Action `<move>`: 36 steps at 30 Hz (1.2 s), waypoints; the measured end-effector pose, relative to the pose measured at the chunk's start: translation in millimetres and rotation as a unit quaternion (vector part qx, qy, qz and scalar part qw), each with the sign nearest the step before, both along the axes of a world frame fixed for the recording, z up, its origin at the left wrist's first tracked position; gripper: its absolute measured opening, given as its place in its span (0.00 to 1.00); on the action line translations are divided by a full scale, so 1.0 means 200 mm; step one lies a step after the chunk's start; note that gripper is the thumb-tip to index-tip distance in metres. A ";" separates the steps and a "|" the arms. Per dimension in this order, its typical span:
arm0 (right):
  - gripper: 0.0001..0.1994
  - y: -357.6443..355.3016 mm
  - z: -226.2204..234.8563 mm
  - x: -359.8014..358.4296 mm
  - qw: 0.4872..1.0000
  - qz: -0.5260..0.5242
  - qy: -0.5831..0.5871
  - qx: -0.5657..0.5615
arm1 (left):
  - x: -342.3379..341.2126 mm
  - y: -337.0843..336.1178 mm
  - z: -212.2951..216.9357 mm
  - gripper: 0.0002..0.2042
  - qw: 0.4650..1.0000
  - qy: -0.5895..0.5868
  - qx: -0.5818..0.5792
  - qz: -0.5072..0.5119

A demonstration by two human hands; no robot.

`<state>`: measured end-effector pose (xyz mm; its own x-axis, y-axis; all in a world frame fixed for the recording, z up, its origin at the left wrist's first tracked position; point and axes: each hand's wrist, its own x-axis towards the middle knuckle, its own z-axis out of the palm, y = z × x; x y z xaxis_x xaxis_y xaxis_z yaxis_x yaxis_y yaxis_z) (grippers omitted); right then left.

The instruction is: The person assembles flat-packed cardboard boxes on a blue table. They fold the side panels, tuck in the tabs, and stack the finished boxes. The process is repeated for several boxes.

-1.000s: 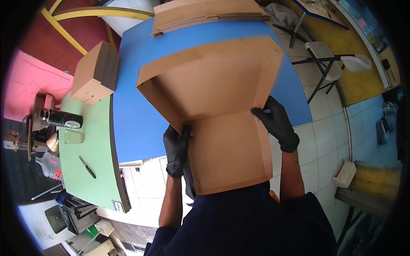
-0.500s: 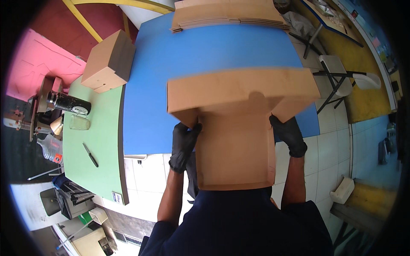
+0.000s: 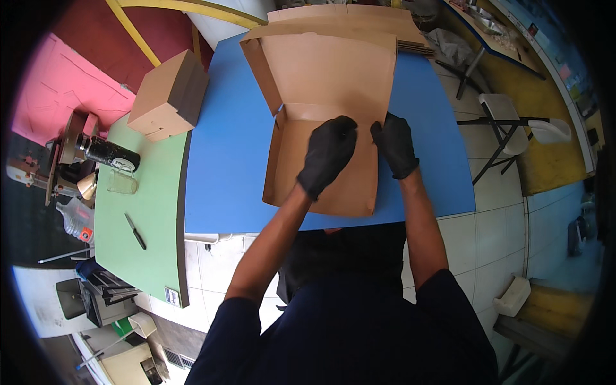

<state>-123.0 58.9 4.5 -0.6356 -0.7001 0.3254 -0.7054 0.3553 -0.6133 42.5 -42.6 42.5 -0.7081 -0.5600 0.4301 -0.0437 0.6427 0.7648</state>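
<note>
A brown cardboard box (image 3: pixel 324 199) rests on the blue table with its lid (image 3: pixel 324 67) raised at the far side. Over the box's inside, my black-gloved left hand (image 3: pixel 329 154) is curled into a fist; whatever its fingers may hold is hidden. My right hand (image 3: pixel 396 146), gloved in black too, grips the box's right wall close to the lid hinge. Its thumb lies on the inner side and the fingers wrap outside.
Flat cardboard (image 3: pixel 346 19) is stacked along the far edge of the blue table (image 3: pixel 224 141). On the green table (image 3: pixel 154 212) at left are a closed box (image 3: pixel 167 96), a black bottle (image 3: pixel 109 151), a glass jar (image 3: pixel 122 182) and a knife (image 3: pixel 135 232). A folding chair (image 3: pixel 504 122) stands at right.
The box has moved away from my body and down onto the blue table, its lid swinging up and back. My left hand has left the box's side and come over its inside.
</note>
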 end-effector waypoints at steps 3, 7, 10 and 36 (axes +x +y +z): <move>0.18 0.00 0.00 0.03 0.976 0.033 -0.200 -0.073 | -0.20 -0.07 -0.02 0.12 0.933 -0.139 0.315 -0.102; 0.20 0.06 0.03 0.03 0.911 0.093 -0.382 -0.125 | -0.31 -0.13 -0.03 0.17 0.927 -0.222 0.297 -0.058; 0.22 0.11 0.05 0.02 0.887 0.155 -0.412 -0.143 | -0.31 -0.13 -0.03 0.17 0.926 -0.234 0.290 -0.056; 0.12 0.02 -0.12 0.01 0.900 -0.040 -0.376 -0.218 | -0.28 -0.22 -0.21 0.06 0.924 -0.099 0.347 -0.126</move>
<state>-121.6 63.7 -19.9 -0.8339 -0.5518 0.0150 -0.0159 -0.0032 -0.9999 -14.3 -86.0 -0.3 -0.8801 -0.4586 -0.1228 -0.1424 0.0084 0.9898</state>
